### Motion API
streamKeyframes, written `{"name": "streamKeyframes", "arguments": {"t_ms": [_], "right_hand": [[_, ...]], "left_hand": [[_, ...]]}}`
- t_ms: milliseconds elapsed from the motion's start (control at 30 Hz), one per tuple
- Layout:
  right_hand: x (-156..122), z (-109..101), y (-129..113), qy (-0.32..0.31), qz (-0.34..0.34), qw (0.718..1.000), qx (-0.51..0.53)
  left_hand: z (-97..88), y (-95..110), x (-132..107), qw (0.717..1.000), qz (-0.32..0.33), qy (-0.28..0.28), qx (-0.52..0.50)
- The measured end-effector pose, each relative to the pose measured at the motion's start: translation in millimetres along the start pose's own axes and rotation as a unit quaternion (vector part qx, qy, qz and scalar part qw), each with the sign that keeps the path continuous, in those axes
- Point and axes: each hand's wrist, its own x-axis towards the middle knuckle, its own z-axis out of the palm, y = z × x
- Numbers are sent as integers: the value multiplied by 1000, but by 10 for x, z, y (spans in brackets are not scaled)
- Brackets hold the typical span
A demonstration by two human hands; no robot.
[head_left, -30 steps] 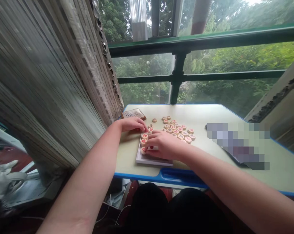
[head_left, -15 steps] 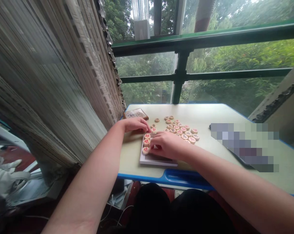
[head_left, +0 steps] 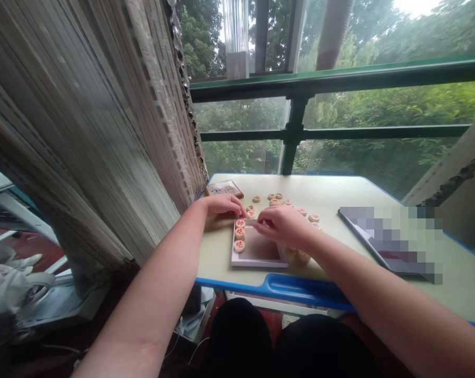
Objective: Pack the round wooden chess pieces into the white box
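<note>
Three red-lettered discs (head_left: 240, 232) in tray (head_left: 261, 251), left of right hand (head_left: 282, 222).

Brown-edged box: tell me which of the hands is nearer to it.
Left. The left hand is just in front of the box; the right hand is farther off, to the box's right, by the white tray's far side.

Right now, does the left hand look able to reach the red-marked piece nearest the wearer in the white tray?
Probably yes: the left hand is by the far left corner of the white tray, and nothing covers that red-marked piece; the right hand is off to its right, nearer the far edge.
</note>
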Motion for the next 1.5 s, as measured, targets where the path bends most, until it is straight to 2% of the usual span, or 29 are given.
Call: {"name": "streamKeyframes", "arguments": {"t_ms": [133,333,400,467,533,600,700,833,1033,1167,1267,1400,1500], "right_hand": [[-2,-142,144,1,120,991,-54],[-51,-363,321,10,225,968,-112],[-79,-444,387,-39,264,957,-115],[-122,-531,438,-120,294,940,-126],[-178,-618,468,-198,303,923,-131],[-235,-694,481,-242,297,915,-123],[-295,-756,493,-268,291,912,-103],[-311,-741,509,-295,272,911,-91],[-306,-696,552,-298,241,920,-83],[-339,-679,587,-288,232,927,-66],[-373,-690,589,-277,243,929,-42],[-409,-725,552,-199,257,946,-2],[-457,-709,545,-120,232,964,44]], "left_hand": [[-1,-8,0,1000,-4,-6,-7],[1,-32,3,999,-14,-38,19],[8,-28,4,999,-15,-42,25],[16,-22,5,999,-14,-44,26],[21,-16,5,999,-16,-42,27],[26,-10,5,999,-23,-38,31],[33,7,4,998,-26,-34,44],[40,35,11,995,-21,-31,92],[44,34,28,990,-18,-15,136],[97,38,53,991,-10,-24,129],[160,40,83,993,7,-5,120],[228,36,112,994,17,19,109],[260,32,124,996,20,27,85]]}}
